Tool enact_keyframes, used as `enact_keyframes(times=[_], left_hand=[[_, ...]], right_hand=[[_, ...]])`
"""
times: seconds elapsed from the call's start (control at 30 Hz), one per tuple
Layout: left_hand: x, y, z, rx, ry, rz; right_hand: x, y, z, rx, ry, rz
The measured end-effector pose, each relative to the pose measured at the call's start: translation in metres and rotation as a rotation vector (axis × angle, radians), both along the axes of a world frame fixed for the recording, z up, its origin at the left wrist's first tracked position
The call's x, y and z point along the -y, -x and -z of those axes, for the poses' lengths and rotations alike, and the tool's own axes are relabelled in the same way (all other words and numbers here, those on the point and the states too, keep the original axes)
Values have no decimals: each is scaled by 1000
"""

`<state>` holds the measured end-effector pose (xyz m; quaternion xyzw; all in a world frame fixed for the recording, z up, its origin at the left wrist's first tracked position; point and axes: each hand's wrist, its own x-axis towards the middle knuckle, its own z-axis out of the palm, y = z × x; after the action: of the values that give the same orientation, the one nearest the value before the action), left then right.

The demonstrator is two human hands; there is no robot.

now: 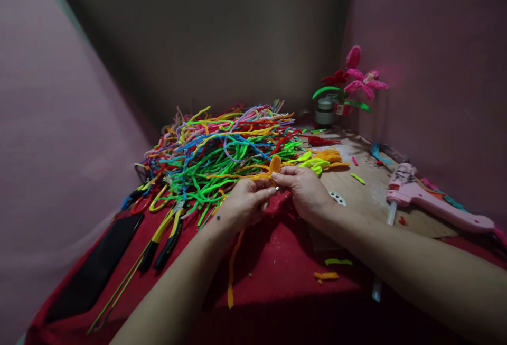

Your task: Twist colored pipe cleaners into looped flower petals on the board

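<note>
Forearms foremost, left hand and right hand pinch an orange loop between them.

On the worktop, the pliers lie at the front left of the pipe cleaner heap; the glue gun lies at right, with flowers farther behind

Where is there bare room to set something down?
Mostly the red cloth between the long orange fuzzy strip and short orange piece; also tan board between the white holed disc and pink plastic glue gun. Crowded: multicoloured fuzzy-stem heap beyond the left hand.
</note>
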<state>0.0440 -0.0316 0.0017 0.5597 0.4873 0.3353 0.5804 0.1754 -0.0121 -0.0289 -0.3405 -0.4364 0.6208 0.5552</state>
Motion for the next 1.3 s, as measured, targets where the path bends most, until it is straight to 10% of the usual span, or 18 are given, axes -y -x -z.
enact_keyframes(times=[0.17, 0.4, 1.3], left_hand=[[-10, 26, -16, -158, -345, -343], [-4, 14, -10, 118, -172, -51], [-5, 13, -14, -373, -505, -123]], right_hand=[[6, -2, -10, 89, -76, 3], [12, -1, -10, 166, -52, -251], [17, 3, -9, 521, -219, -178]])
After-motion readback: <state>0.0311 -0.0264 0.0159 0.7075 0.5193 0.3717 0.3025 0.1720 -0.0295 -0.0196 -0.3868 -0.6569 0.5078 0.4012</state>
